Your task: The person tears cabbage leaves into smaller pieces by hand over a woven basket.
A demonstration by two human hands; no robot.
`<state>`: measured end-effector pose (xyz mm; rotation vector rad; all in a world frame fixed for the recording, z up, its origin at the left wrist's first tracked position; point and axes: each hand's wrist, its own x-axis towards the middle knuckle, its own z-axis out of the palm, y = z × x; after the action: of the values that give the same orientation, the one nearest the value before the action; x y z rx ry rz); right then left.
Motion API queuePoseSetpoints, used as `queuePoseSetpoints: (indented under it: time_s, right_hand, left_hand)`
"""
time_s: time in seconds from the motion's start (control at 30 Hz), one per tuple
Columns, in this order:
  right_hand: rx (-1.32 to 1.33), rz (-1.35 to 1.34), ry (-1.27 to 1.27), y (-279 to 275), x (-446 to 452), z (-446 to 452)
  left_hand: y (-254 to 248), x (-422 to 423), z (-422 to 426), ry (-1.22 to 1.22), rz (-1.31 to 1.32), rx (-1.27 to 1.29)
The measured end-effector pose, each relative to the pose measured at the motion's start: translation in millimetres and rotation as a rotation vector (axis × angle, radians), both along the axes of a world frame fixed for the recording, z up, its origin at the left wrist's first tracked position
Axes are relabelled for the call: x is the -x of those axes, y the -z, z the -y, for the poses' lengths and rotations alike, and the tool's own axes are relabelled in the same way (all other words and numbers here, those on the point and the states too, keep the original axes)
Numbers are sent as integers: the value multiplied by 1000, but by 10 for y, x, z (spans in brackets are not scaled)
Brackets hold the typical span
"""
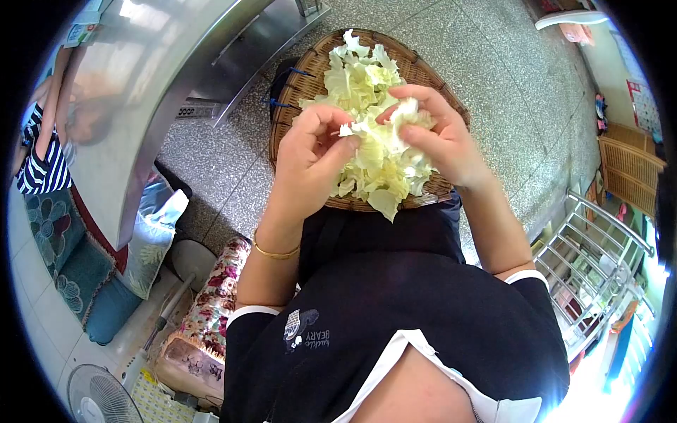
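Note:
Pale yellow-green leaf pieces (360,84) lie heaped on a round woven basket tray (300,84) on my lap. Over the tray's left part, my left hand (314,151) has its fingers curled in, thumb and fingertips pinched at the edge of a leaf piece. To the right, my right hand (441,137) is closed on a whitish leaf piece (407,116) between thumb and fingers. Both hands are just above the heap, a short way apart. More leaves (384,176) spread beneath and between them, some over the tray's near rim.
A metal-edged table (134,92) stands at the left, with a person in striped clothing (44,158) beyond it. Below are cushions (113,310), a floral-covered seat (218,296) and a fan (102,398). A metal rack (585,268) stands at the right.

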<state>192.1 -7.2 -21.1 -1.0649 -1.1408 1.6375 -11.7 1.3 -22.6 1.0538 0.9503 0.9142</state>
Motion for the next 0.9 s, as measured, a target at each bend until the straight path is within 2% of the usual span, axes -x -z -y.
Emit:
queuePoseSetpoints:
  time_s: [0.03, 0.27, 0.33, 0.47, 0.53, 0.67, 0.73, 0.83, 0.9]
  right_hand:
    - [-68, 129, -70, -36, -7, -13]
    - [-131, 381, -55, -118, 108, -7]
    - [-329, 523, -95, 39, 100, -22]
    - [-243, 526, -128, -13, 112, -28]
    - [-235, 611, -138, -85, 134, -18]
    - [-229, 513, -185, -30, 97, -80]
    - [-163, 524, -167, -29, 76, -92]
    - [-88, 478, -92, 21, 84, -73]
    - [-166, 544, -91, 30, 90, -64]
  left_hand:
    - [9, 5, 3, 11, -43, -25]
    - [26, 36, 8, 0, -171, -162]
    - [34, 19, 27, -10, -231, -251]
    - [45, 5, 19, -12, -237, -357]
    - [-13, 9, 16, -7, -336, -478]
    - [25, 114, 7, 147, -224, -430]
    - [63, 138, 33, 106, 15, -243]
    - [57, 184, 49, 96, 65, -93]
    - [135, 232, 22, 161, 51, -134]
